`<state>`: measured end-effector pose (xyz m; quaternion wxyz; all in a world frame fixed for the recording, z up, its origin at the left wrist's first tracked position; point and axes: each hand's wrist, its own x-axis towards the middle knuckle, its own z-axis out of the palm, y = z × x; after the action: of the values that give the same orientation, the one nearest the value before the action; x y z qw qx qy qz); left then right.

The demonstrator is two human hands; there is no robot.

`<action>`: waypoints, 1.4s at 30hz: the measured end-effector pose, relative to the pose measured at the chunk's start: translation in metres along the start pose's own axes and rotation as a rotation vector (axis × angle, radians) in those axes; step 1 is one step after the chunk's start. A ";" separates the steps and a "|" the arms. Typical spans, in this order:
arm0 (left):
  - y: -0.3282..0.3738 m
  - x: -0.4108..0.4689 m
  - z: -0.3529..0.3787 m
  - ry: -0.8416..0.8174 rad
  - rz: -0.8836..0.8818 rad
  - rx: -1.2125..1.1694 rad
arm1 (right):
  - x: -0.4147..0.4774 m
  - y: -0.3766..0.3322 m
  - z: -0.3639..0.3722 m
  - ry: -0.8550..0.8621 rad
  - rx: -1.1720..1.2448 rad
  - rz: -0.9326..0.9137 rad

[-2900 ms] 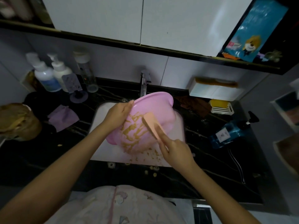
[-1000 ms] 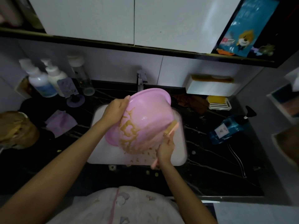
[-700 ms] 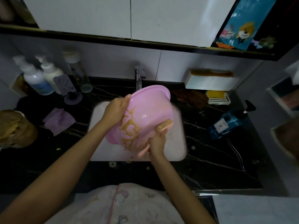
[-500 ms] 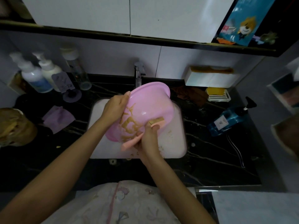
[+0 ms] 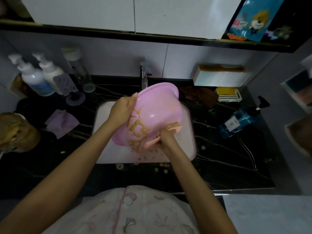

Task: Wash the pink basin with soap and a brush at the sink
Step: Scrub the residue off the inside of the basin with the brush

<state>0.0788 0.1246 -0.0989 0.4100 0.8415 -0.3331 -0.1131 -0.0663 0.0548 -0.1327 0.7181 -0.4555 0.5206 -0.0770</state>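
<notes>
Both grips are closed on something. My right grip (image 5: 166, 138) is wrapped round the brush (image 5: 173, 127), whose head presses on the outer wall of the basin (image 5: 155, 108). The brush handle runs from low on the left up to the head on the right. My left grip (image 5: 124, 109) clasps the basin at its rim.

The basin hangs tilted above the sink (image 5: 104, 142), clear of its floor as far as I can tell. Its outer wall faces me, streaked with brown. Its mouth faces away, toward the tap (image 5: 144, 76) behind the sink, so its base-to-mouth axis runs from me up toward the tap. Being round, it has no long side.

I judge it to be light, stiff, thin plastic, likely slippery once soaped. The rim is the sure hold; on the smooth wall my fingers would slide.
</notes>
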 end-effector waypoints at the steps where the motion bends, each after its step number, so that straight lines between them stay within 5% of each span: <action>1: 0.001 0.001 0.000 0.002 -0.005 0.006 | -0.022 -0.006 0.005 -0.031 -0.048 0.043; 5: -0.003 0.006 -0.005 0.000 -0.043 -0.024 | -0.079 0.004 0.016 -0.227 -0.074 0.033; 10: -0.002 0.002 0.001 -0.003 -0.028 -0.009 | -0.036 -0.013 0.004 -0.080 -0.055 0.029; 14: -0.003 0.007 -0.004 0.006 -0.048 -0.013 | -0.087 0.002 0.018 -0.333 -0.135 0.029; 18: 0.002 0.002 0.001 -0.005 -0.030 -0.007 | -0.041 -0.013 0.003 -0.112 -0.100 0.054; 23: 0.001 0.009 -0.002 -0.003 -0.059 0.012 | -0.084 0.005 0.016 -0.364 -0.093 0.083; 28: 0.000 0.006 0.001 -0.011 -0.036 -0.001 | -0.038 -0.018 0.001 -0.152 -0.076 0.122; 33: 0.000 0.010 -0.001 -0.008 -0.050 -0.002 | -0.079 -0.011 0.008 -0.345 -0.105 0.129; 38: -0.001 0.005 0.004 -0.013 -0.025 -0.003 | -0.036 -0.019 -0.005 -0.120 -0.062 0.109; 42: -0.006 0.006 0.000 0.005 -0.046 0.010 | -0.063 -0.007 0.007 -0.270 -0.069 0.114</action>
<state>0.0863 0.1232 -0.1024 0.4039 0.8513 -0.3131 -0.1187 -0.0865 0.0915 -0.0844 0.7688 -0.4557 0.4466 0.0435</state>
